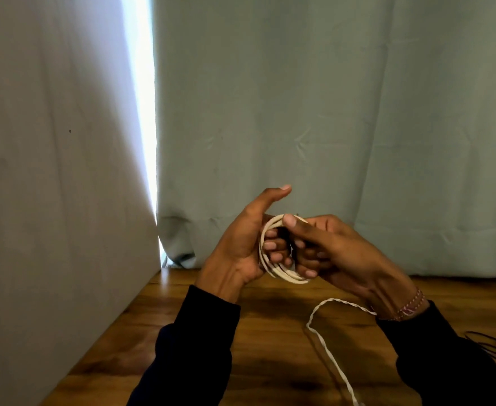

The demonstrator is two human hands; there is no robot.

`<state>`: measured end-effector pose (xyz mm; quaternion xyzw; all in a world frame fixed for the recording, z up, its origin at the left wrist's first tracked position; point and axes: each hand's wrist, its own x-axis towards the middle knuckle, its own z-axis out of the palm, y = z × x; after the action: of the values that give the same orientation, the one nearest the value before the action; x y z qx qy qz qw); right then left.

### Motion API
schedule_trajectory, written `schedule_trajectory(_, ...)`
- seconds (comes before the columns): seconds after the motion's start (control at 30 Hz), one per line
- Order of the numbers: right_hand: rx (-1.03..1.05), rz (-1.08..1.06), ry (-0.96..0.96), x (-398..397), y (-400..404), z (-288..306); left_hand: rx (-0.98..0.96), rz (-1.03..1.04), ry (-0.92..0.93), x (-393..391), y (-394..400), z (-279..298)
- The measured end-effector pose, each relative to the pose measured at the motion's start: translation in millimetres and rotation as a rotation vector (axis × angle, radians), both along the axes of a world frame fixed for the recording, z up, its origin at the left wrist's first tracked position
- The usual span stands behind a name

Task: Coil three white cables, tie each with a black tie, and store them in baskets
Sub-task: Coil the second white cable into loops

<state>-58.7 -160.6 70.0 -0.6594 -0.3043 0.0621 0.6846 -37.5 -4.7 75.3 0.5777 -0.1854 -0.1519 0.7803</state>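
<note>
Both hands coiling a white cable [273, 268] above the counter [270, 332]
Left hand [249, 247] fingers curl through the coil; right hand [329, 253] pinches its top; tail leaves frame

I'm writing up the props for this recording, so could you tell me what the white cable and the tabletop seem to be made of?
White cable: looks like a twisted pair of plastic-coated strands, matte off-white; the spiral ridges show along the loose tail, though it could be cord. Tabletop: wood or wood-look laminate, warm brown with visible grain and a slight sheen; which of the two cannot be told.
</note>
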Motion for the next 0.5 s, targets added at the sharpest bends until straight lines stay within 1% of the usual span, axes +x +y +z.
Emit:
schedule_trajectory(0.07,-0.026,0.029,0.005,-1,-2,1,0.005,-0.024,0.015,-1,-2,1)
schedule_trajectory(0.13,0.009,0.054,0.028,-2,-4,3,-0.024,-0.055,0.006,-1,-2,3)
schedule_trajectory(0.33,0.282,0.137,0.050,-9,3,5,-0.210,-0.199,-0.047,-3,4,7)
schedule_trajectory(0.43,0.416,0.148,0.055,-13,11,5,-0.283,-0.306,-0.041,-5,6,6)
schedule_trajectory(0.5,0.488,0.191,0.078,-14,14,5,-0.315,-0.348,-0.057,-7,7,7)
